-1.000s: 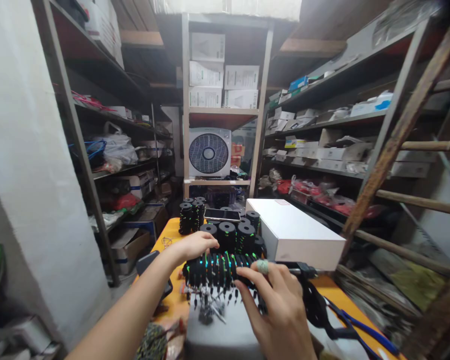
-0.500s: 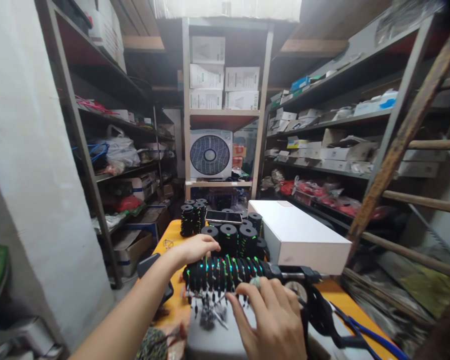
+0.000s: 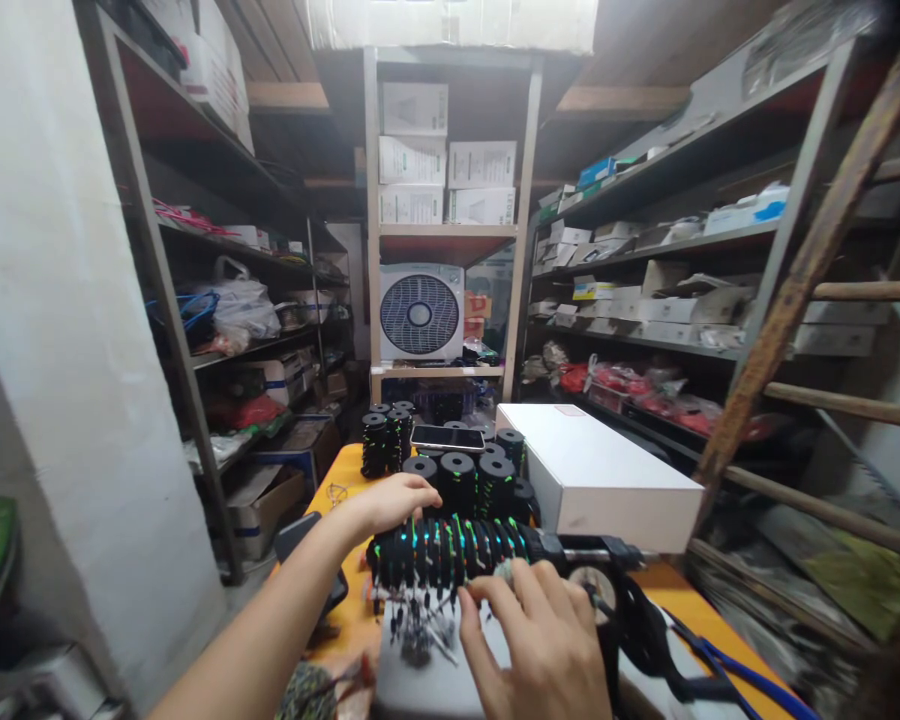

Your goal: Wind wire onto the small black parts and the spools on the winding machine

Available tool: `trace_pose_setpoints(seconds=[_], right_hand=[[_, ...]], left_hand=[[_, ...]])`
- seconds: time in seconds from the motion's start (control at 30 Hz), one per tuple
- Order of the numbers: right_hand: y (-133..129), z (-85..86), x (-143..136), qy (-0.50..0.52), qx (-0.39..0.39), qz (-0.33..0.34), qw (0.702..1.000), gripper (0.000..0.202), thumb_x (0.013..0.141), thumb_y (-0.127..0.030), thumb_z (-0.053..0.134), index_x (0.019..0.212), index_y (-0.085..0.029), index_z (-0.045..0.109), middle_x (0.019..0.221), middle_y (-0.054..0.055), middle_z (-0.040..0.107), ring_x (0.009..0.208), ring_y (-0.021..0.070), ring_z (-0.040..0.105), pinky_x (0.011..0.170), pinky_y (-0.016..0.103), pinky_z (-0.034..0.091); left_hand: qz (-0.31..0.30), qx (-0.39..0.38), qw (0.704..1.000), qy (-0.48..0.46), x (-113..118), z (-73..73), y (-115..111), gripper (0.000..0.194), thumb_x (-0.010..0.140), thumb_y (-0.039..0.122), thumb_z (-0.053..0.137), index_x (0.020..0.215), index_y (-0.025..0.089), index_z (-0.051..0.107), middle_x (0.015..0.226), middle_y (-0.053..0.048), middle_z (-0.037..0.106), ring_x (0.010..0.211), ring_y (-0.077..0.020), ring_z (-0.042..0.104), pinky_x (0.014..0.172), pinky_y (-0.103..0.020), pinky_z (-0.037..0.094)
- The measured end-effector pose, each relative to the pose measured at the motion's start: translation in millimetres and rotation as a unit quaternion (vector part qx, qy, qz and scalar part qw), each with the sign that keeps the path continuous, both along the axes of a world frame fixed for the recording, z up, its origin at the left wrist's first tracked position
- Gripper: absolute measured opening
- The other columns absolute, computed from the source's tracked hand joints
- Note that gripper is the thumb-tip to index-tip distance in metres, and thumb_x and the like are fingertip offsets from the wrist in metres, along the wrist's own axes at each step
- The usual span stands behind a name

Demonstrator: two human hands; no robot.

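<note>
roll: a black roll [image 3: 450,552], ringed with cords and green and blue flecks, lies sideways in front of you, above a pale block [image 3: 409,690] on the orange tabletop [image 3: 345,465].
left hand: your left hand [image 3: 397,502] reaches over the roll's far side; its visible fingers lie close together, but you can't tell whether they press on the cords.
right hand: your right hand [image 3: 536,630] is at the near side, thumb and forefinger tips almost meeting by the hanging ends [image 3: 397,612]; whether a strand is clamped there, you can't tell. a pale green wrap [image 3: 504,570] circles one finger.
handling: the roll looks light and foamy, likely to give if you squeeze; the cords seem soft and apt to slide round it. steady it by its body, and take single strands near their tips, gently, as the thin ends look easy to tangle.
neighbours: upright rolls [image 3: 457,482] stand just beyond, with a phone [image 3: 448,438] lying on top; a white box [image 3: 607,450] is to their right.
hard to see: your left thumb is hidden, your right palm faces away, the dark-and-silver clump [image 3: 418,652] is blurred, and your right wrist is cut off below.
</note>
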State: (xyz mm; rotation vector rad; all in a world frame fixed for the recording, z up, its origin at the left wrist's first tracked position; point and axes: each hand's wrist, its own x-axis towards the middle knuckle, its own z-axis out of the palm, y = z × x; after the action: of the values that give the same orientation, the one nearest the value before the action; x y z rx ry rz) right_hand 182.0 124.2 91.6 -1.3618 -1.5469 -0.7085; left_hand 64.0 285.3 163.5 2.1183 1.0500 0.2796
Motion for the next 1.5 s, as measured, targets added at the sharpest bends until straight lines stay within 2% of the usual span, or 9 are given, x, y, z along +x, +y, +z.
trace_pose_setpoints(seconds=[0.2, 0.37, 0.5, 0.63, 0.73, 0.93, 1.13, 1.27, 1.5], right_hand=[[-11.3, -7.8, 11.0, 0.019, 0.009, 0.028, 0.999, 0.009, 0.086, -0.021, 0.060, 0.077, -0.022, 0.061, 0.068, 0.003, 0.054, 0.072, 0.0216, 0.046, 0.072, 0.035, 0.031], [-10.5, 16.3, 20.2, 0.024, -0.019, 0.021, 0.999, 0.021, 0.088, -0.016, 0.058, 0.109, -0.018, 0.060, 0.093, 0.009, 0.059, 0.090, 0.0254, 0.050, 0.079, 0.039, 0.035], [-7.0, 28.1, 19.5, 0.039, -0.042, 0.037, 0.998, 0.011, 0.089, -0.013, 0.056, 0.091, -0.020, 0.064, 0.089, 0.007, 0.059, 0.087, 0.0243, 0.050, 0.076, 0.039, 0.035], [-20.5, 18.6, 27.4, 0.072, -0.026, 0.087, 0.993, 0.013, 0.088, -0.010, 0.056, 0.091, -0.021, 0.061, 0.091, 0.006, 0.058, 0.090, 0.0228, 0.051, 0.079, 0.039, 0.039], [-31.9, 9.2, 39.2, 0.109, 0.007, 0.073, 0.991, 0.018, 0.089, -0.009, 0.054, 0.101, -0.022, 0.060, 0.096, 0.007, 0.057, 0.095, 0.0222, 0.051, 0.082, 0.038, 0.041], [-27.9, 8.9, 49.5, 0.043, -0.073, 0.071, 0.994, 0.042, 0.093, -0.006, 0.041, 0.133, -0.019, 0.045, 0.124, 0.008, 0.055, 0.121, 0.0232, 0.041, 0.102, 0.042, 0.034], [-23.7, 19.7, 41.9, 0.027, -0.088, 0.061, 0.994, 0.032, 0.088, -0.013, 0.052, 0.120, -0.017, 0.053, 0.110, 0.011, 0.054, 0.108, 0.0266, 0.045, 0.094, 0.045, 0.039], [-23.0, 25.6, 37.7, 0.023, -0.123, 0.029, 0.992, 0.038, 0.088, -0.023, 0.057, 0.126, -0.019, 0.051, 0.097, 0.009, 0.053, 0.095, 0.0268, 0.047, 0.082, 0.045, 0.043], [-19.5, 41.9, 44.7, 0.020, -0.184, 0.067, 0.980, 0.018, 0.093, -0.017, 0.049, 0.106, -0.019, 0.062, 0.089, 0.007, 0.054, 0.085, 0.0218, 0.052, 0.075, 0.037, 0.047]], left_hand=[[-0.011, 0.004, 1.000, -0.001, -1.1, -1.0, 2.0, 0.028, 0.090, 0.036, 0.056, 0.106, 0.014, 0.062, 0.107, -0.006, 0.065, 0.092, -0.0216, 0.064, 0.079, -0.042, 0.053], [-0.020, 0.006, 1.000, -0.013, -0.1, -9.9, 12.7, 0.027, 0.090, 0.035, 0.056, 0.107, 0.014, 0.062, 0.107, -0.007, 0.065, 0.092, -0.0214, 0.064, 0.080, -0.042, 0.053], [-0.025, 0.006, 1.000, -0.015, -0.6, -11.7, 15.5, 0.027, 0.090, 0.035, 0.056, 0.107, 0.014, 0.062, 0.107, -0.007, 0.065, 0.092, -0.0212, 0.064, 0.079, -0.041, 0.053], [-0.027, 0.007, 0.999, -0.016, -1.5, -9.5, 13.9, 0.027, 0.090, 0.036, 0.056, 0.106, 0.014, 0.062, 0.106, -0.006, 0.065, 0.092, -0.0214, 0.064, 0.080, -0.042, 0.053], [-0.029, 0.010, 0.999, -0.015, -1.5, -8.8, 15.0, 0.027, 0.090, 0.036, 0.055, 0.106, 0.014, 0.062, 0.107, -0.006, 0.065, 0.092, -0.0215, 0.064, 0.080, -0.042, 0.053], [-0.045, 0.007, 0.999, 0.010, 0.3, -9.9, 23.0, 0.028, 0.090, 0.037, 0.056, 0.107, 0.014, 0.062, 0.107, -0.006, 0.065, 0.093, -0.0223, 0.063, 0.080, -0.042, 0.053], [-0.049, 0.000, 0.999, 0.016, 0.4, -12.9, 27.4, 0.029, 0.090, 0.036, 0.056, 0.108, 0.015, 0.061, 0.109, -0.007, 0.064, 0.094, -0.0223, 0.063, 0.081, -0.042, 0.053], [-0.046, 0.001, 0.999, 0.014, -0.5, -10.7, 23.7, 0.029, 0.090, 0.037, 0.056, 0.108, 0.014, 0.061, 0.109, -0.007, 0.064, 0.094, -0.0226, 0.063, 0.081, -0.043, 0.053], [-0.051, 0.003, 0.999, 0.005, -0.2, -11.2, 24.9, 0.029, 0.090, 0.035, 0.056, 0.109, 0.015, 0.061, 0.109, -0.007, 0.064, 0.093, -0.0219, 0.063, 0.080, -0.042, 0.053]])
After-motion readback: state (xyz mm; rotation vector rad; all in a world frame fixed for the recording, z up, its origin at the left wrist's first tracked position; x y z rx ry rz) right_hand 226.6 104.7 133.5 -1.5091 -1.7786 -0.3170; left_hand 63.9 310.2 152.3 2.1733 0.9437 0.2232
